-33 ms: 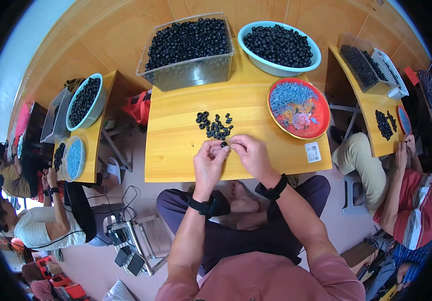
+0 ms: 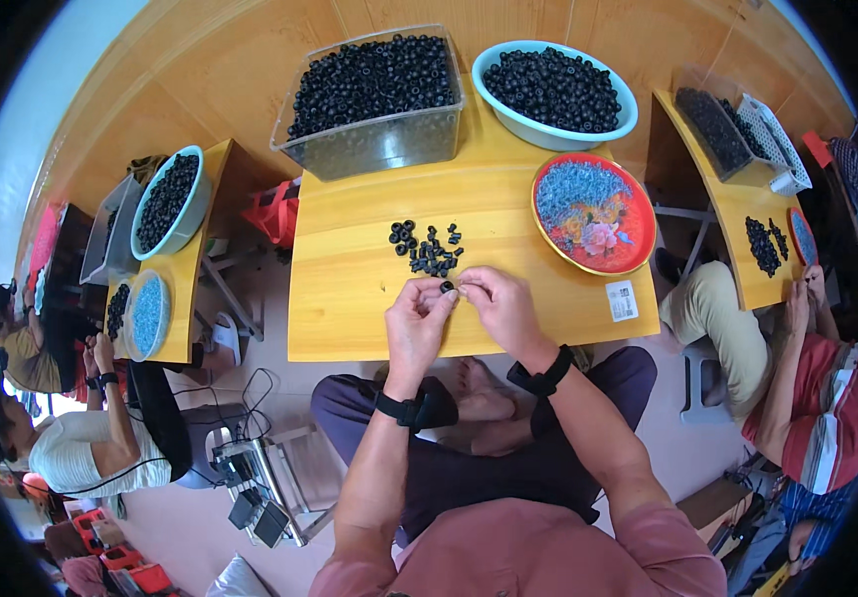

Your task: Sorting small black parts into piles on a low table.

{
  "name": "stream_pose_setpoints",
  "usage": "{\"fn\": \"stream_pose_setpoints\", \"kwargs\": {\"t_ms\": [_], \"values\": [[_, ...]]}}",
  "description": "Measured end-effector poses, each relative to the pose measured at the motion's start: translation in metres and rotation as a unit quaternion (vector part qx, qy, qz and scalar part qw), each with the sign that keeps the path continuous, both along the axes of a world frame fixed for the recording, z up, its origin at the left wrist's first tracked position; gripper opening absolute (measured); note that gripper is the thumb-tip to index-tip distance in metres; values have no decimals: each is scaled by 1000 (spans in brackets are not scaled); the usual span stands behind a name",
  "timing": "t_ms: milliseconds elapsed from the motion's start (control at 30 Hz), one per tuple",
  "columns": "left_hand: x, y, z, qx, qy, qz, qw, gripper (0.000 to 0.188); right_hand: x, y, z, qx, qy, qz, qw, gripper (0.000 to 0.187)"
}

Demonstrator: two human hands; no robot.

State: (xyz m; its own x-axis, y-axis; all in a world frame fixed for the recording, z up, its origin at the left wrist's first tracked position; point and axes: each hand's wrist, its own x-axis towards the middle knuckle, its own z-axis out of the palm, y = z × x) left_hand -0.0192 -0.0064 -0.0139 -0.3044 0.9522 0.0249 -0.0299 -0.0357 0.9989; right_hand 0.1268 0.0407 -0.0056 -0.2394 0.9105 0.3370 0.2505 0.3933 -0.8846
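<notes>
Over the near edge of the yellow table, my left hand (image 2: pixel 417 316) pinches a small round black plastic part (image 2: pixel 446 287) with a hole, between thumb and fingers. Close beside it, my right hand (image 2: pixel 496 303) has thumb and forefinger pressed together at the part's right side. Whatever tiny piece those fingertips may hold is too small to make out. Just beyond my hands lies a loose group of small black parts (image 2: pixel 434 261): round ones with holes at the left, smaller stubby ones at the right.
A clear bin (image 2: pixel 379 144) and a light blue basin (image 2: pixel 556 137), both full of black parts, stand at the table's back. A red flowered tray (image 2: pixel 613 261) holds small bluish clear pieces. A white label (image 2: pixel 622 301) lies near it. People work at tables on both sides.
</notes>
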Motion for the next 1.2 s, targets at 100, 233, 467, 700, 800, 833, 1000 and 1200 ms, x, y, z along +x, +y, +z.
{"fn": "stream_pose_setpoints", "kwargs": {"t_ms": [100,233,467,700,800,833,1000,1200], "values": [[3,-1,1,-5,46,-4,999,17,2,-1,-5,-9,2,-4,1000,10],[3,-3,4,-14,70,-4,997,17,2,-4,-1,-62,27,4,998,9],[5,-5,6,-8,90,-6,996,17,3,-5,2,-36,27,1,999,10],[10,-4,9,1,185,33,982,17,8,1,10,2,43,56,998,11],[10,-5,8,15,183,33,982,18,7,1,7,-9,43,46,998,11],[10,-5,8,14,182,35,983,18,6,1,8,-9,43,48,998,11],[10,-6,12,4,181,15,983,17,6,2,6,-25,59,43,997,8],[5,-6,11,7,188,-7,982,15,14,8,-1,-139,62,114,982,4]]}}
